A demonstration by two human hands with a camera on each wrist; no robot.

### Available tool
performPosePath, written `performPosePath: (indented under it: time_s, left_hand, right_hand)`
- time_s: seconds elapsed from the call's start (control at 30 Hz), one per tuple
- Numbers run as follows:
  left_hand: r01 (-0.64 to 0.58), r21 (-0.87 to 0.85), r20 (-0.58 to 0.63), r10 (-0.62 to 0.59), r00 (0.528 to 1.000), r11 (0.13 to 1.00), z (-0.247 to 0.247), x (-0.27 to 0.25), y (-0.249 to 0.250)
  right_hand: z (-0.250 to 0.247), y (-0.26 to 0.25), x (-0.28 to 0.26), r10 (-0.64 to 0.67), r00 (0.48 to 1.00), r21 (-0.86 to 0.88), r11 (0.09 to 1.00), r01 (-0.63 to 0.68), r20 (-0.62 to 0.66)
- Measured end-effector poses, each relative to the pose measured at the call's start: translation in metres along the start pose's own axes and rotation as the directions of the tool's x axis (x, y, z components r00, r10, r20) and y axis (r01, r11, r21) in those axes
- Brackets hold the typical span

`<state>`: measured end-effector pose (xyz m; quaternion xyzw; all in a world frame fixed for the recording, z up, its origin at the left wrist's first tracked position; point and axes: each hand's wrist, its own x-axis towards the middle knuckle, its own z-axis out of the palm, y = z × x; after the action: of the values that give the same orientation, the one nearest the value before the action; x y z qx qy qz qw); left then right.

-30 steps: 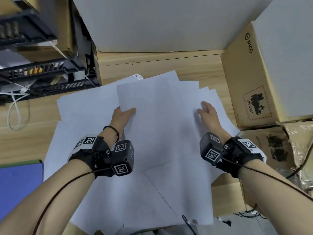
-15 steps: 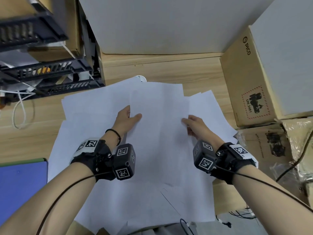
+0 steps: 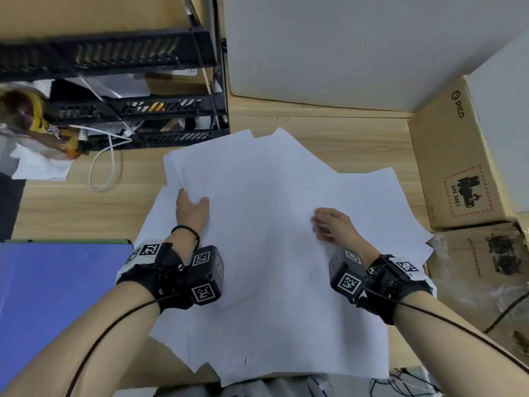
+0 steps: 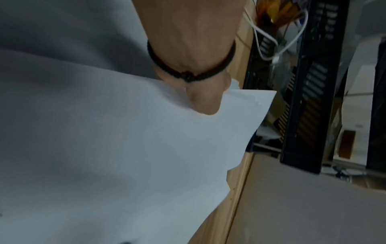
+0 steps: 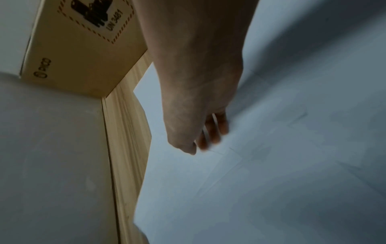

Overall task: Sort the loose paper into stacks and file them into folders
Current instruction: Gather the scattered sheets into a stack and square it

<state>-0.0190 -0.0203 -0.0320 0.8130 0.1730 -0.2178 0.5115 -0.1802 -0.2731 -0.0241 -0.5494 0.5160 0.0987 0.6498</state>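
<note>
Several loose white paper sheets (image 3: 272,224) lie fanned and overlapping across the wooden desk (image 3: 343,133). My left hand (image 3: 191,209) is at the left edge of the upper sheets. In the left wrist view its thumb (image 4: 205,100) lies on top of a sheet (image 4: 125,148), with the fingers hidden beneath it. My right hand (image 3: 332,224) rests near the middle of the pile. Its fingertips (image 5: 215,132) point down onto the paper (image 5: 271,165) and hold nothing that I can see. A blue folder (image 3: 57,296) lies flat at the left.
A black tiered tray rack (image 3: 128,110) stands at the back left, with a white cable (image 3: 106,167) looping in front of it. A cardboard box (image 3: 458,167) borders the papers on the right, with another box (image 3: 486,267) wrapped in plastic nearer to me. The wall is behind.
My right hand has drawn in from the right edge of the pile toward the middle. My left hand has shifted to the left edge of the upper sheets, which now lie more fanned.
</note>
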Motion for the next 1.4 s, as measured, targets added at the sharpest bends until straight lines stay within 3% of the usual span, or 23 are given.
performPosePath:
  time_s: [0.13, 0.27, 0.4, 0.5, 0.67, 0.8, 0.87, 0.97, 1.03, 1.17, 1.4]
  left_hand:
    - [0.078, -0.011, 0.008, -0.078, 0.997, 0.997, -0.028, 0.004, -0.021]
    - [0.157, 0.025, 0.154, -0.159, 0.975, 0.987, -0.055, 0.003, -0.041]
    - [0.199, 0.018, 0.310, -0.195, 0.931, 0.980, -0.076, -0.007, -0.055]
    - [0.194, 0.015, 0.372, -0.185, 0.910, 0.981, -0.085, -0.013, -0.063]
    - [0.140, 0.018, 0.339, -0.138, 0.931, 0.990, -0.099, -0.013, -0.067]
    - [0.051, 0.032, 0.284, -0.058, 0.957, 0.998, -0.107, -0.010, -0.063]
    - [0.063, 0.005, 0.307, -0.062, 0.950, 0.998, -0.110, -0.010, -0.057]
    - [0.135, -0.073, 0.438, -0.090, 0.895, 0.988, -0.109, -0.013, -0.046]
    - [0.168, -0.106, 0.517, -0.090, 0.851, 0.980, -0.107, -0.017, -0.037]
    - [0.153, -0.097, 0.631, -0.058, 0.774, 0.983, -0.095, -0.024, -0.024]
    - [0.049, -0.155, 0.540, 0.044, 0.840, 0.987, -0.073, -0.027, -0.010]
  right_hand:
    - [0.022, 0.001, 0.001, -0.040, 0.974, -0.144, 0.990, 0.007, -0.223]
    - [0.052, -0.002, -0.001, -0.023, 0.990, -0.150, 0.989, 0.002, -0.139]
    - [0.074, -0.002, -0.008, 0.027, 0.993, -0.024, 0.999, -0.030, -0.112]
    - [0.086, -0.001, -0.015, 0.031, 0.986, -0.166, 0.984, -0.058, -0.163]
    - [0.093, 0.009, -0.034, -0.133, 0.986, -0.323, 0.942, 0.094, -0.099]
    - [0.078, 0.015, -0.037, -0.242, 0.946, -0.333, 0.929, 0.161, -0.217]
    - [0.069, 0.015, -0.040, -0.271, 0.936, -0.352, 0.918, 0.181, -0.225]
    - [0.060, 0.016, -0.048, -0.263, 0.937, -0.351, 0.921, 0.172, -0.230]
    - [0.058, 0.016, -0.055, -0.235, 0.956, -0.300, 0.938, 0.175, -0.178]
    - [0.063, 0.012, -0.076, -0.198, 0.975, -0.187, 0.959, 0.213, 0.099]
    - [0.079, -0.003, -0.096, -0.250, 0.904, 0.023, 0.966, 0.258, 0.347]
